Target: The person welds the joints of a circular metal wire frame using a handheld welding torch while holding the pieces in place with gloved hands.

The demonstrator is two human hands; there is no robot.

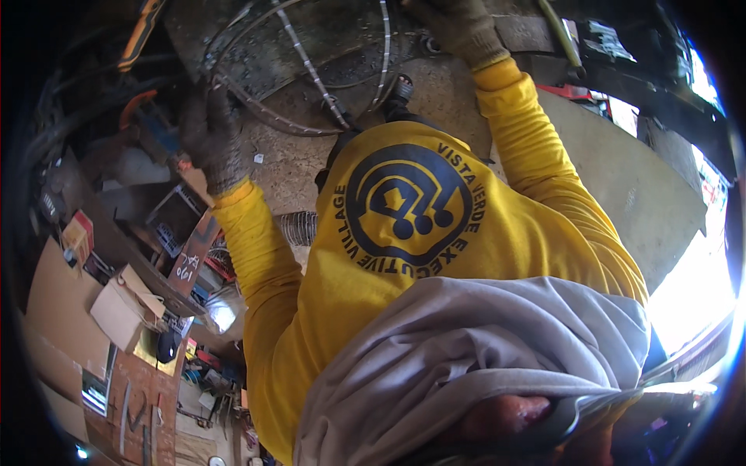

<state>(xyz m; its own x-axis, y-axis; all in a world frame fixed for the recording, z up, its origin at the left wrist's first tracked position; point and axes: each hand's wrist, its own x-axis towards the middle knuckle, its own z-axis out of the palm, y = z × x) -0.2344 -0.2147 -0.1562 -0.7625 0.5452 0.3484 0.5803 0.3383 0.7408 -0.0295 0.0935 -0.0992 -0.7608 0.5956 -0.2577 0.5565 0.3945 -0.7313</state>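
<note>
A round grey metal hoop with pale-banded rods sits at eleven o'clock; dark-gloved left hand at ten, brown-gloved right hand at one: whether they grasp, I cannot tell.

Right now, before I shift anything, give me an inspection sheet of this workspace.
Surface: mottled brown floor, with a small white scrap on it.
Job's things: thin round metal-looking frame with pale-banded rods, between the hands.
Clutter: open brown cardboard box and flat brown cardboard sheet, at left.
Hands: left hand in a dark glove, beside the frame, grip unclear; right hand in a brown knit glove, at the upper edge, grip unclear.
Cables: nothing seen clearly.
Surroundings: large pale flat panel at right, bright glare beyond.
</note>
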